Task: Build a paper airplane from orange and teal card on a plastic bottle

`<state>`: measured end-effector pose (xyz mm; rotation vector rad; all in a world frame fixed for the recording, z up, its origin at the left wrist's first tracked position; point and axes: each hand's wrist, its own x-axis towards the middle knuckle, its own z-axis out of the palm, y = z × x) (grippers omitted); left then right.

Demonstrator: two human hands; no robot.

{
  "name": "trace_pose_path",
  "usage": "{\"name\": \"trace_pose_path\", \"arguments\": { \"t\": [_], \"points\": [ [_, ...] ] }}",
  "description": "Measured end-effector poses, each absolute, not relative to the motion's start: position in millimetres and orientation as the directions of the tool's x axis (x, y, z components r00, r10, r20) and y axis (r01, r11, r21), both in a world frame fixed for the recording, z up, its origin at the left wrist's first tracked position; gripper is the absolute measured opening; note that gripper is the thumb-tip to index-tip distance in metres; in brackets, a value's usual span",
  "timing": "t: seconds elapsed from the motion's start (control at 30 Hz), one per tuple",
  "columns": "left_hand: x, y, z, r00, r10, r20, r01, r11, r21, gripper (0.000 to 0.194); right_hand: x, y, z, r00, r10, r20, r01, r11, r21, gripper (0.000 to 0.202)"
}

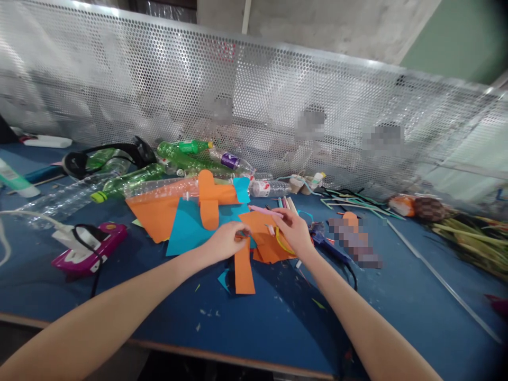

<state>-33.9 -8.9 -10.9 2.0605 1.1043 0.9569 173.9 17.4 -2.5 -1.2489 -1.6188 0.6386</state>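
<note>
My left hand (228, 241) is closed, its fingers pinched at the upper end of an orange paper strip (245, 275) that reaches toward the table's front. My right hand (292, 228) is closed around a slim pink marker (265, 211), pointing left. Under and between the hands lie more orange paper pieces (257, 225). A yellow loop (282, 243), perhaps a scissors handle, shows beside the right fingers. Behind my left hand, an orange plane-like shape (209, 203) with a blue tail piece (242, 189) rests over a blue paper sheet (186, 227).
Green and clear plastic bottles (138, 177) crowd the back left. A magenta power strip (89, 251) with a white plug lies left. A blue glue gun (331, 246) is right of my right hand. Thin sticks (357, 203) and dried husks (472, 238) lie farther right. A perforated metal screen (273, 100) borders the back.
</note>
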Motion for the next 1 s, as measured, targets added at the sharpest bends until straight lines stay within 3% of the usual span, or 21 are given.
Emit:
{"name": "trace_pose_path", "arguments": {
  "t": [0.2,0.43,0.57,0.67,0.83,1.0],
  "points": [
    [-37,-5,-13,0.395,0.867,0.304,0.508,-0.482,0.713,0.027,173,23,-2,0.165,0.955,0.247,-0.005,0.251,-0.968,0.03],
    [-40,-1,-13,0.386,0.88,0.276,0.516,-0.454,0.727,0.023,171,22,4,0.073,0.993,0.098,-0.296,0.115,-0.948,0.036],
    [-44,-6,-4,0.391,0.828,0.402,0.626,-0.559,0.544,0.013,168,20,2,-0.006,0.998,0.058,-0.368,0.052,-0.929,0.027],
    [-51,-22,4,0.506,0.755,0.416,0.617,-0.655,0.437,0.019,166,20,-2,-0.063,0.998,0.023,-0.381,-0.003,-0.924,0.022],
    [-69,-57,2,0.699,0.656,0.286,0.502,-0.734,0.458,0.032,158,16,-7,-0.153,0.986,-0.066,-0.39,-0.121,-0.913,0.027],
    [-78,-68,-12,0.763,0.626,0.164,0.508,-0.736,0.447,0.049,151,10,-14,-0.148,0.987,-0.057,-0.394,-0.112,-0.912,0.027]
  ]
}}
